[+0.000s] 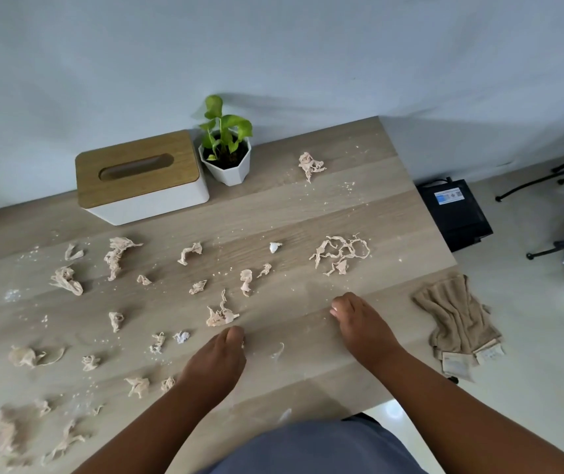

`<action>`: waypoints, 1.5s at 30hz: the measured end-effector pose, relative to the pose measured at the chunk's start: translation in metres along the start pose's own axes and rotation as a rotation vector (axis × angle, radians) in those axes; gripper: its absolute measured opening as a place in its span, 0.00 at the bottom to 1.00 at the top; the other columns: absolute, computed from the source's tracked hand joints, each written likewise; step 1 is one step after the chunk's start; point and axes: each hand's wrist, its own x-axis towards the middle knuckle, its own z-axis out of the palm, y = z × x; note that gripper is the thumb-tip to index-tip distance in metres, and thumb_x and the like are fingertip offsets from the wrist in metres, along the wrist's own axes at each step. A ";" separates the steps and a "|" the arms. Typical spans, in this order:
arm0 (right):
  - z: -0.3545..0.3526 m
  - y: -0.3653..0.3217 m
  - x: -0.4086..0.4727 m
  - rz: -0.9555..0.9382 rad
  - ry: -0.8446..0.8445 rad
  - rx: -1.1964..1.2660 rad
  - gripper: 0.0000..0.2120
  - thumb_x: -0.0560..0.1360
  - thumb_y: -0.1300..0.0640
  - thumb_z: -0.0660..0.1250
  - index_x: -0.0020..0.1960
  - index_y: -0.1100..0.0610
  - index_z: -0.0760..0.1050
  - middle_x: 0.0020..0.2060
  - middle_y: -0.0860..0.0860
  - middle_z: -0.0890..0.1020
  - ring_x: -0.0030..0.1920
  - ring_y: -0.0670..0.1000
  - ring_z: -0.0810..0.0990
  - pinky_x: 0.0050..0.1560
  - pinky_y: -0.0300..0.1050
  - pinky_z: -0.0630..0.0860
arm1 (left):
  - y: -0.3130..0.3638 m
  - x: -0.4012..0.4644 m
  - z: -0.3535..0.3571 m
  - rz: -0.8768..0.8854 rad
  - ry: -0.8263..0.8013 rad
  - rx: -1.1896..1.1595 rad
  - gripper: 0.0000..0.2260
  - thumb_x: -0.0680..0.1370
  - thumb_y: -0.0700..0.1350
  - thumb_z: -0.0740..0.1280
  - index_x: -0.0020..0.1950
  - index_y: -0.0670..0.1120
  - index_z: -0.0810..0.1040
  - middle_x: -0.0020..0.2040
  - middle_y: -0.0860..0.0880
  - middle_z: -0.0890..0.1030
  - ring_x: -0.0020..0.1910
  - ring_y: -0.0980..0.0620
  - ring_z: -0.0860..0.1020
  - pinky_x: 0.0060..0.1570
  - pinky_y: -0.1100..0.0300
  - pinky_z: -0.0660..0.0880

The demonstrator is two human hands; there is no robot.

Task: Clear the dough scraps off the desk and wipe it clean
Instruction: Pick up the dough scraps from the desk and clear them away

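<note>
The job looks barely begun. The wooden desk (308, 206) carries pale dough scraps across most of its top: a stringy tangle (340, 253) toward the far right, a lone crumpled scrap (310, 164) farther back near the far edge, and well over 12 smaller twists and clumps spread over the left and middle, down to a blurred heap (8, 434) at the near left corner. Fine white crumbs dot the wood between them. Only the patch on the near right, around the two hands, looks mostly free of large scraps, though a thin curl (277, 351) and some smears lie there.

The left hand (217, 362) rests palm down with its fingers held together, fingertips just near a ragged scrap (221, 314); whether it pinches anything underneath cannot be told. The right hand (359, 319) lies flat on the wood to the right, fingers together and curled slightly, holding nothing that shows.

A folded beige cloth (458, 316) sits at the near right edge of the desk, partly overhanging, untouched and well apart from both hands, so the wiping has not started. At the far side stand a tissue box (142, 177) with a wooden lid and, just right of it, a small potted plant (227, 150); both are in the way of a full wipe.

What is left, as I judge it: gather nearly every scrap, sweep the crumbs, then take the cloth over the whole top
</note>
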 end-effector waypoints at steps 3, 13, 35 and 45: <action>-0.003 -0.001 -0.004 0.065 -0.063 0.035 0.10 0.73 0.72 0.70 0.53 0.63 0.79 0.44 0.58 0.79 0.43 0.61 0.80 0.44 0.51 0.79 | 0.003 0.003 -0.005 0.033 -0.038 -0.053 0.04 0.78 0.36 0.65 0.53 0.40 0.76 0.48 0.43 0.78 0.47 0.40 0.78 0.48 0.49 0.74; -0.007 -0.013 -0.030 0.187 -0.083 0.102 0.20 0.71 0.75 0.63 0.61 0.64 0.79 0.55 0.59 0.79 0.54 0.61 0.80 0.56 0.52 0.77 | 0.003 0.000 -0.022 0.113 -0.072 -0.141 0.09 0.78 0.48 0.55 0.42 0.44 0.68 0.39 0.47 0.73 0.40 0.44 0.72 0.43 0.50 0.71; -0.022 -0.013 -0.028 0.266 -0.077 0.138 0.08 0.85 0.55 0.61 0.58 0.56 0.78 0.47 0.51 0.81 0.47 0.56 0.81 0.48 0.53 0.77 | 0.013 0.046 -0.040 0.023 0.212 -0.148 0.02 0.80 0.43 0.65 0.49 0.46 0.73 0.36 0.51 0.75 0.35 0.46 0.73 0.36 0.53 0.69; -0.031 -0.011 0.000 0.233 0.008 0.040 0.10 0.81 0.49 0.66 0.56 0.55 0.77 0.48 0.50 0.81 0.48 0.56 0.81 0.41 0.51 0.79 | 0.008 0.090 -0.041 -0.066 0.208 0.165 0.23 0.77 0.59 0.70 0.64 0.45 0.73 0.54 0.44 0.80 0.52 0.38 0.82 0.43 0.47 0.79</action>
